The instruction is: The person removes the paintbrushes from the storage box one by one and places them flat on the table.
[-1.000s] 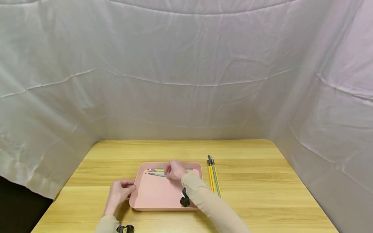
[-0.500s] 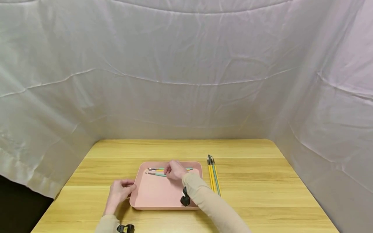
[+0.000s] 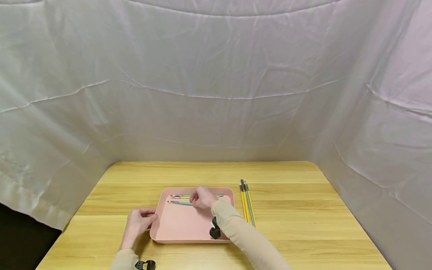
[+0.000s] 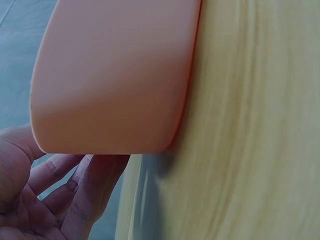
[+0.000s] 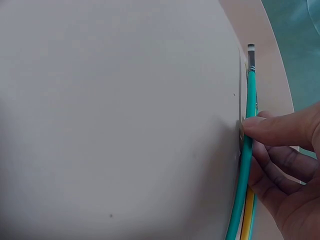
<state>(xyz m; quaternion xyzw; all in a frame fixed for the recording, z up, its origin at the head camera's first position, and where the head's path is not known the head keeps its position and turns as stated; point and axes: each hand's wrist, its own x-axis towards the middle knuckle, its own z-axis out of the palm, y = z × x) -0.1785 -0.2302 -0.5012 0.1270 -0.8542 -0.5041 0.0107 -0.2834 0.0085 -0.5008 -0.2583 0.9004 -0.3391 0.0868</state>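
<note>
A pink tray (image 3: 189,221) lies on the wooden table. My left hand (image 3: 137,224) is at its left side; in the left wrist view the thumb and fingers (image 4: 95,190) hold the tray's edge. Over the far part of the tray, my right hand (image 3: 203,197) pinches a teal paintbrush (image 5: 245,165) between thumb and fingers, its bristle end toward the left. Behind it, along the tray's far side, lie a yellow-handled paintbrush (image 5: 248,212) and another teal one (image 3: 219,195), partly hidden by the right hand.
To the right of the tray, several paintbrushes (image 3: 248,206) with yellow and teal handles lie side by side, bristles pointing away. Wooden tabletop (image 3: 303,217) extends around the tray. A pale grey curtain (image 3: 216,123) encloses the table at the back and sides.
The bristle end of the teal paintbrush in my right hand has shifted slightly left and nearer. Both hands stay almost in the same place.
</note>
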